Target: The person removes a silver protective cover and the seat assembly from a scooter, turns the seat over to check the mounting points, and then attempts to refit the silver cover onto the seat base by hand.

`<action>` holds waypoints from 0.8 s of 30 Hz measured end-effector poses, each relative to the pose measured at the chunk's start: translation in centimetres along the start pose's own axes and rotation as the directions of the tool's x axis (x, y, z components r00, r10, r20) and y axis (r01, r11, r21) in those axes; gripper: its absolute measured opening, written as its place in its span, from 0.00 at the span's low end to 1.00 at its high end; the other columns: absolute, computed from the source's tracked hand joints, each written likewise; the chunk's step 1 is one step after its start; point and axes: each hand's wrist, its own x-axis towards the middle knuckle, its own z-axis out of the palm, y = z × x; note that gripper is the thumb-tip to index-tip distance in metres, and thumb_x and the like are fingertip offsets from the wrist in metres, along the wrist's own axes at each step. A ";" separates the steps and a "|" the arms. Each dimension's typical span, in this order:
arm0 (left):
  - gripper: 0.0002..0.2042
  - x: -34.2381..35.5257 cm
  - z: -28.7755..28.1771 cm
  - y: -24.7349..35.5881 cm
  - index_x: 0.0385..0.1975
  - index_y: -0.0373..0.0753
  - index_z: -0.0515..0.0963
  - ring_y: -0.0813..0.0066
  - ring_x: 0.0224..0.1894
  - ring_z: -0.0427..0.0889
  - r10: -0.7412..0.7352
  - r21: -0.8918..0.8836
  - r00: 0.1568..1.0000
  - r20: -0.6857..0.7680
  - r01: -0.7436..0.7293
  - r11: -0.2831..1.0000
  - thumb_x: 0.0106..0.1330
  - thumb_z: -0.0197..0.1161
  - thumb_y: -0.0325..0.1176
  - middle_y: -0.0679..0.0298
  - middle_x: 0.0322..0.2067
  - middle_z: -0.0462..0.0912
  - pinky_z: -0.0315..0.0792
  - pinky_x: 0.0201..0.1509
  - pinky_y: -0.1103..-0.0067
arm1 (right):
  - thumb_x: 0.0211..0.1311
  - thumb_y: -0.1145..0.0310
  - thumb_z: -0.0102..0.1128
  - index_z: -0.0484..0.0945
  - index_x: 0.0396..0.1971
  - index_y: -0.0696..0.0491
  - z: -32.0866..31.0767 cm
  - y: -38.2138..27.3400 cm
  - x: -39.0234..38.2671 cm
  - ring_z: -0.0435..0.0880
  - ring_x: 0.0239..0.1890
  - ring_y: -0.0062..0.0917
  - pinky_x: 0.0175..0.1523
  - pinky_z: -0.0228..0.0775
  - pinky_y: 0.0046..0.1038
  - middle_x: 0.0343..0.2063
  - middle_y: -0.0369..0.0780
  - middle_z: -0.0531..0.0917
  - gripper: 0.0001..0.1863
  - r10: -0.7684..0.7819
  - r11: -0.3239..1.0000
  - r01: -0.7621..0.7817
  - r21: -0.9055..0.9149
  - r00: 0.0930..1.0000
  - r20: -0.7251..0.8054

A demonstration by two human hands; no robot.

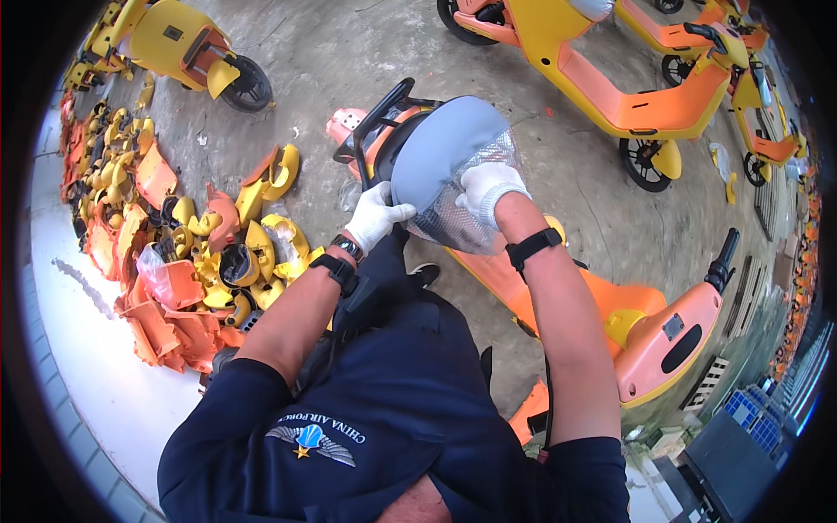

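Note:
A scooter (593, 322) in orange and yellow stands in front of me, with a grey seat (440, 144) partly covered by clear bubble wrap (445, 218). My left hand (375, 212), in a white glove, grips the seat's left edge with the thumb toward the wrap. My right hand (488, 192), also gloved, is closed on the wrap over the right part of the seat. A black tubular rack (384, 105) rises behind the seat at its left.
A heap of yellow and orange body panels (157, 174) lies along the white wall (83, 305) at left. Other scooters stand on the concrete floor (314, 52) at upper left (166, 44) and upper right (645, 105). Pallets (704, 383) and a dark grey bin (719, 471) are at lower right.

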 end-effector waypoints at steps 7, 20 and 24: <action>0.20 1.1 -2.0 -1.7 0.46 0.33 0.75 0.82 0.29 0.76 -0.036 0.039 0.996 0.080 0.033 0.999 0.56 0.71 0.32 0.66 0.34 0.81 0.70 0.26 0.83 | 0.54 0.60 0.53 0.85 0.32 0.50 0.8 -0.3 1.5 0.83 0.41 0.43 0.49 0.74 0.40 0.34 0.48 0.84 0.14 -0.152 0.984 0.148 -0.095 0.988 -0.039; 0.24 2.4 -1.8 -2.1 0.47 0.28 0.77 0.78 0.41 0.79 0.011 -0.092 0.998 0.067 -0.005 0.996 0.48 0.74 0.23 0.62 0.39 0.83 0.75 0.48 0.77 | 0.56 0.58 0.53 0.82 0.28 0.53 1.4 0.0 1.7 0.84 0.37 0.42 0.46 0.74 0.40 0.30 0.47 0.84 0.15 -0.166 0.986 0.162 -0.043 0.981 -0.101; 0.22 2.5 -1.4 -2.7 0.45 0.28 0.77 0.78 0.39 0.79 0.061 -0.216 0.994 0.091 -0.040 0.976 0.48 0.74 0.24 0.63 0.37 0.83 0.75 0.46 0.78 | 0.58 0.52 0.54 0.82 0.30 0.54 -1.0 -0.5 1.3 0.84 0.39 0.43 0.47 0.74 0.39 0.32 0.48 0.84 0.19 -0.061 0.992 0.072 -0.099 0.992 0.114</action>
